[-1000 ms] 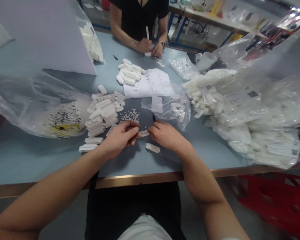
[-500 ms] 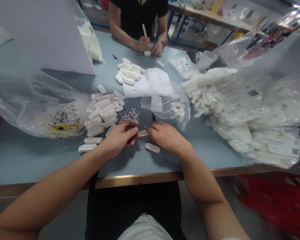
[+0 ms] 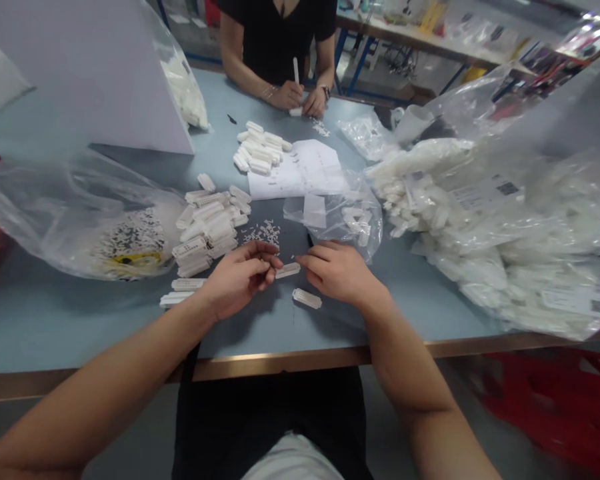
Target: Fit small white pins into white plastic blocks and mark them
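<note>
Checking the bench. What's between the hands?

One white plastic strip (image 3: 287, 270), slightly tilted, in the gap between the left hand (image 3: 240, 280) and the right hand (image 3: 343, 272).

Pinching it?

Can't tell. Both hands loosely curled, not spread, not pressed together. Left fingertips end just beside one end of the strip, right fingertips near the other.

Count nearby?

One more strip (image 3: 307, 299) on the blue-grey table (image 3: 80, 333), just below the right hand. Two strips (image 3: 183, 291) sit beside the left wrist. Beyond those, one loose pile (image 3: 205, 227), roughly twenty, overlapping, so no exact count. Small white bits (image 3: 263, 233) lie next to it, too many to count.

Bags?

One clear bag (image 3: 80, 220) at left, with a black-and-yellow print showing. One small clear bag (image 3: 335, 217) ahead of the right hand, about five strips inside. Big clear bags (image 3: 480, 233) at right, stuffed with strips; number unclear.

Far side?

One co-worker (image 3: 275, 40) across the table. Their two hands (image 3: 300, 99) hold one white stick (image 3: 296, 72) upright, with one strip (image 3: 295, 112) just below. Second pile (image 3: 257, 150), about fifteen strips, sits at the edge of the paper sheets (image 3: 300, 175).
</note>
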The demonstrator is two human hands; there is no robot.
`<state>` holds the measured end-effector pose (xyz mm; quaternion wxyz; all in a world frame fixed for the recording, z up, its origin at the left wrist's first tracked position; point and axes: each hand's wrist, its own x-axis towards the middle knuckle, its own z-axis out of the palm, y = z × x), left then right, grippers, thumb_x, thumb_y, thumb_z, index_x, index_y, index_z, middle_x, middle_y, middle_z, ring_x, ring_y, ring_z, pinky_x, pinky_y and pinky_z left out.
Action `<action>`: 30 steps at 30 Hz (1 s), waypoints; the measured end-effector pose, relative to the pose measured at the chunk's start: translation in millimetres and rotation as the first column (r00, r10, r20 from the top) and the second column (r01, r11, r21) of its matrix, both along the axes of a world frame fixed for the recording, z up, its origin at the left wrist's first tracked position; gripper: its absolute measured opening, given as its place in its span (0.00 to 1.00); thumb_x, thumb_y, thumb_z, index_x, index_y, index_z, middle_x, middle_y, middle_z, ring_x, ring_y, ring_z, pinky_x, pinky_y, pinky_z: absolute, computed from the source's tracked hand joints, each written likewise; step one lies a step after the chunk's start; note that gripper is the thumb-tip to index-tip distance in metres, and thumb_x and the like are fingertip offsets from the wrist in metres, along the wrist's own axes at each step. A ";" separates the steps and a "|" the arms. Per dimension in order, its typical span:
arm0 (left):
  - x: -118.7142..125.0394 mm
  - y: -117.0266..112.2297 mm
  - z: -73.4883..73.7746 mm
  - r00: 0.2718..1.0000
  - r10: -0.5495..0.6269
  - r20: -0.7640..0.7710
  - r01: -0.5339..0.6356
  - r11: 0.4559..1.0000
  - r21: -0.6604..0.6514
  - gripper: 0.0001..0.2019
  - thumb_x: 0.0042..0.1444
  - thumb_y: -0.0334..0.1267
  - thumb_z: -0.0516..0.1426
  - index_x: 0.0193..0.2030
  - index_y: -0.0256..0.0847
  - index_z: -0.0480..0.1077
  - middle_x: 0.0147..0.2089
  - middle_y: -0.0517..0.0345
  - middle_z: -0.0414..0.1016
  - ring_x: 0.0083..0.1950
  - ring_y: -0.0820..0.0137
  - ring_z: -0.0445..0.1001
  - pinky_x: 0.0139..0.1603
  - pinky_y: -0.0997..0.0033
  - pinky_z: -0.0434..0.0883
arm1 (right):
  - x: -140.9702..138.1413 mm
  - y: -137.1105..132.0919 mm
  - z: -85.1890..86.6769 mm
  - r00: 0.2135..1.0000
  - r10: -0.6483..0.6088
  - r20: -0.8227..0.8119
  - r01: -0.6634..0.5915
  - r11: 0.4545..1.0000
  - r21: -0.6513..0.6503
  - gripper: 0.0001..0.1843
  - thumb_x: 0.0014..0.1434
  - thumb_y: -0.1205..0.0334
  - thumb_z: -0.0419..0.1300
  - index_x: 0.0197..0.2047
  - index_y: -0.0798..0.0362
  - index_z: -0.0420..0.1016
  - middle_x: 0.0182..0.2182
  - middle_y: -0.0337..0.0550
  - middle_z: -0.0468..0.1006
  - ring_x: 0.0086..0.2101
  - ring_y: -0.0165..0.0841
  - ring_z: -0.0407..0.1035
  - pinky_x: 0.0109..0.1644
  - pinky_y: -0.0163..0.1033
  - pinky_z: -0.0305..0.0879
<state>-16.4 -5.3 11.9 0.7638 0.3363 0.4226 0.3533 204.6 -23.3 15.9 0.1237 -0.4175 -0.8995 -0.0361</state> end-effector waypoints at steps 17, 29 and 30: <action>3.0 -2.4 -2.6 0.990 0.072 0.118 -0.058 0.991 -0.118 0.15 0.51 0.23 0.60 0.46 0.35 0.74 0.46 0.48 0.80 0.38 0.75 0.77 0.36 0.82 0.75 | -43.7 -11.2 -10.5 0.960 -0.025 -0.279 0.061 0.991 0.122 0.10 0.66 0.63 0.54 0.42 0.50 0.77 0.35 0.42 0.79 0.36 0.34 0.66 0.42 0.42 0.60; 6.1 -7.7 1.5 0.997 0.031 0.076 -0.026 0.997 -0.070 0.12 0.50 0.27 0.61 0.43 0.36 0.73 0.37 0.54 0.79 0.38 0.73 0.77 0.44 0.73 0.75 | -44.2 -8.5 -14.4 0.929 -0.076 -0.363 0.121 0.987 0.104 0.10 0.65 0.65 0.53 0.36 0.53 0.75 0.32 0.45 0.75 0.35 0.34 0.65 0.42 0.41 0.63; 6.1 -8.1 1.7 0.997 0.024 0.073 -0.020 0.998 -0.052 0.09 0.52 0.29 0.61 0.41 0.36 0.73 0.36 0.55 0.79 0.38 0.73 0.78 0.45 0.71 0.75 | -42.9 -8.1 -14.6 0.919 -0.078 -0.387 0.124 0.988 0.096 0.09 0.65 0.65 0.54 0.36 0.52 0.75 0.33 0.45 0.75 0.35 0.34 0.65 0.43 0.41 0.64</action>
